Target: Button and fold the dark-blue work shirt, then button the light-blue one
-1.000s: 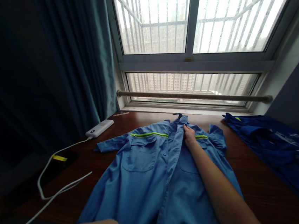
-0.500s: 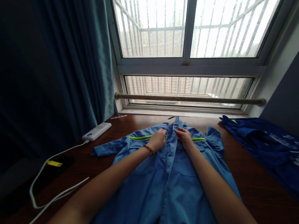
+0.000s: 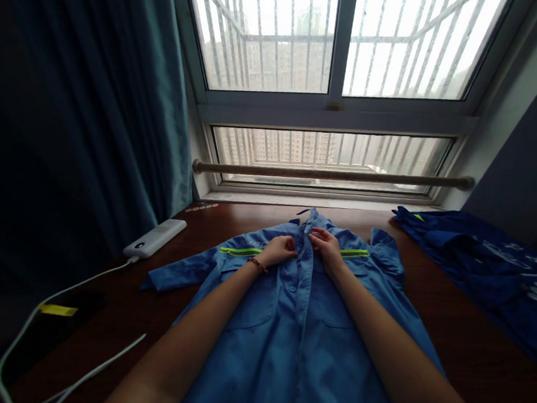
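Observation:
A light blue work jacket (image 3: 253, 365) lies spread face up on the wooden surface, collar toward the window. Bright yellow-green striped bands cross its chest, and a button shows on the front edge. My left hand (image 3: 279, 251), a beaded bracelet at its wrist, has its fingers curled and closed on the left front edge at chest height. Just across the opening, my right hand (image 3: 327, 246) pinches the other front strip a little higher, fingertips on the cloth. The fingertips partly hide what lies between them.
A white power bank (image 3: 155, 239) with a white cable (image 3: 84, 286) lies at the left, near a dark item with a yellow strip (image 3: 58, 310). Darker blue printed fabric (image 3: 475, 266) lies at the right. A curtain (image 3: 132, 87), a barred window and a horizontal rail (image 3: 332, 176) stand beyond.
My left hand has shifted slightly left and down along the front edge. The right hand stays near the same strip. The whole view has turned a little, moving the power bank leftward in frame.

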A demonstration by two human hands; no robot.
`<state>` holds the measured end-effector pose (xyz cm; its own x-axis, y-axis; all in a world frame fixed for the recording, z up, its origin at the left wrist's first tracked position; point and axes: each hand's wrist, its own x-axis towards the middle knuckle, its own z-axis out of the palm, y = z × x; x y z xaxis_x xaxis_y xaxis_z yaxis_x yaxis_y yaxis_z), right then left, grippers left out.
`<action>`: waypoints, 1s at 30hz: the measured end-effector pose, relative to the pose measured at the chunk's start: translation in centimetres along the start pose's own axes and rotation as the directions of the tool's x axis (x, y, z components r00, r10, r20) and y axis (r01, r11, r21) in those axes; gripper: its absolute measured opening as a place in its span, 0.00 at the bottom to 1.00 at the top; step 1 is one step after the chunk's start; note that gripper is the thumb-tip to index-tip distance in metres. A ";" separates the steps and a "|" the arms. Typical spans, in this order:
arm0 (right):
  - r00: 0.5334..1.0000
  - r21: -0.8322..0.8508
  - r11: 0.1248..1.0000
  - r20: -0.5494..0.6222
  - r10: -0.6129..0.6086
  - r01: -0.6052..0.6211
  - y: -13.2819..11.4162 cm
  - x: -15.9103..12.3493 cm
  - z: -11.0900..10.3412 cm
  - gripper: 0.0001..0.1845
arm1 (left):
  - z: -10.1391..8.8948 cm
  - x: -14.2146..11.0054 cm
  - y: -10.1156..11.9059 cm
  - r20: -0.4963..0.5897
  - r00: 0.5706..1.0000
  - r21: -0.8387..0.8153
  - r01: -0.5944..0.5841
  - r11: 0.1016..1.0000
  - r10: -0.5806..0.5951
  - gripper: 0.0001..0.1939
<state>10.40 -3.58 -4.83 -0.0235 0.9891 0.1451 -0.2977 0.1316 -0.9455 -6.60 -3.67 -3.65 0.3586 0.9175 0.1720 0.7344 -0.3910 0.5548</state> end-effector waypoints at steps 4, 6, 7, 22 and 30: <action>0.995 -0.124 0.988 0.064 -0.081 0.088 0.8 -0.4 0.5 0.16 | -0.7 -0.1 -0.3 0.045 0.999 -0.128 -0.010 0.992 0.016 0.09; 0.988 -0.182 0.974 0.099 -0.115 0.132 1.0 -0.5 0.7 0.13 | -0.8 -0.3 0.0 0.014 1.000 -0.159 0.009 0.987 -0.007 0.09; 0.985 -0.206 0.967 0.114 -0.131 0.152 1.1 -0.6 0.8 0.11 | -0.9 -0.4 0.2 -0.008 1.000 -0.172 0.023 0.985 -0.024 0.08; 0.931 -0.459 0.813 0.237 -0.276 0.358 0.5 -1.3 1.5 0.10 | 0.0 -0.8 0.5 0.140 0.969 -0.691 0.243 0.681 -0.203 0.07; 0.913 -0.517 0.754 0.252 -0.319 0.406 0.5 -1.7 1.8 0.09 | -0.1 -0.9 -0.4 0.195 0.965 -0.816 0.258 0.517 -0.174 0.12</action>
<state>8.58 -5.33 -5.08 -0.1670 0.8451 0.5080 0.2592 0.5347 -0.8043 -7.31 -4.33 -3.92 0.3310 0.9394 -0.0891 0.0014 0.0939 0.9956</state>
